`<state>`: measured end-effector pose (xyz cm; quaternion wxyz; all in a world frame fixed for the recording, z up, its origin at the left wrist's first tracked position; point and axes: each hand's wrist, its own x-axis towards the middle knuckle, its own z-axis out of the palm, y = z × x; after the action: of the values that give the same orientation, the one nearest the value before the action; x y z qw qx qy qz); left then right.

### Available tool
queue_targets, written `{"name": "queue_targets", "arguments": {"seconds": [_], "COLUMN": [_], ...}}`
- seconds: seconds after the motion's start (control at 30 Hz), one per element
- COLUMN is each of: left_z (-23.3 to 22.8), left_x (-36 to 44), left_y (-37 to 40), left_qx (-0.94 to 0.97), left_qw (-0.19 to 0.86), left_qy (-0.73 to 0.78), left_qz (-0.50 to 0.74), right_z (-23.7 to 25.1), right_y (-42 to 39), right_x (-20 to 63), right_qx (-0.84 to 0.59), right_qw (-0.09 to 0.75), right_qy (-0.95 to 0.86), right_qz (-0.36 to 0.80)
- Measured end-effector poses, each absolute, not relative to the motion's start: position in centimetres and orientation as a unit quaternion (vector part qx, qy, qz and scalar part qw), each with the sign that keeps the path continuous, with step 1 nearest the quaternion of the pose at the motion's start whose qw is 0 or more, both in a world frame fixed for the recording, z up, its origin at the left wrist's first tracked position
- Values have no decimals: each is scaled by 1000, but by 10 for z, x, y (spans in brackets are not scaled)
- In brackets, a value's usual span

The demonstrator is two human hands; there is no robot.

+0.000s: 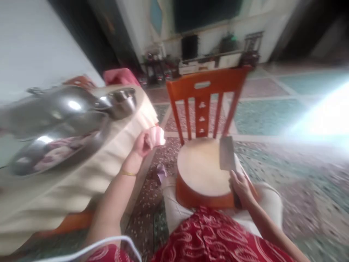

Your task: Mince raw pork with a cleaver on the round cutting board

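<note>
At the far left of the frame a desk point(81, 182) draped in a cream cloth carries metal ware: one wide steel basin point(51, 153) holding pinkish pieces too blurred to name, one domed steel lid or pot point(54, 105) above it, and one small steel bowl point(122, 102) toward the upper middle.

Just right of the desk's edge, left of centre, the left hand point(144, 142) is closed around one pale pink piece point(157, 136), likely raw meat, though blur hides its shape. There is one gold bangle point(128, 173) on that wrist.

Right of this hand and slightly lower in the frame lies one round wooden chopping block point(201, 169), resting on a pale stool or seat in front of one orange wooden chair point(203, 94). The left hand is level with the block's far left rim and apart from it.

At the block's right edge the right hand point(241, 187) grips the handle of one cleaver point(227, 153). The blade lies flat over the block's right side, its long axis running up the frame, away from the person. The right hand is the nearer to the block, touching its rim.
</note>
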<state>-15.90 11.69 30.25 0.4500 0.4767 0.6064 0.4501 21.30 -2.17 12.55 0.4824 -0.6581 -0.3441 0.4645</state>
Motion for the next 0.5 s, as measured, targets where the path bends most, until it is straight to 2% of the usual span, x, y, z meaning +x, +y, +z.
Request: {"name": "queue_targets", "arguments": {"seconds": [0.1, 0.17, 0.23, 0.37, 0.5], "left_z": [199, 145, 107, 69, 57], "left_x": [-61, -9, 26, 48, 39], "left_y": [130, 126, 115, 80, 46], "left_qx": [497, 575, 709, 903, 896], "left_qw": [508, 452, 361, 195, 139], "left_qy": [558, 544, 505, 353, 400], "left_qz": [428, 411, 336, 146, 135], "right_z": [127, 126, 124, 116, 106], "right_y": [-33, -44, -54, -63, -62], "right_x": [232, 247, 259, 272, 267], "right_qx": [-683, -688, -697, -706, -679], "right_qw": [439, 419, 405, 373, 340], "right_qy": [-422, -463, -485, -524, -585], "right_qz": [405, 370, 341, 296, 284]}}
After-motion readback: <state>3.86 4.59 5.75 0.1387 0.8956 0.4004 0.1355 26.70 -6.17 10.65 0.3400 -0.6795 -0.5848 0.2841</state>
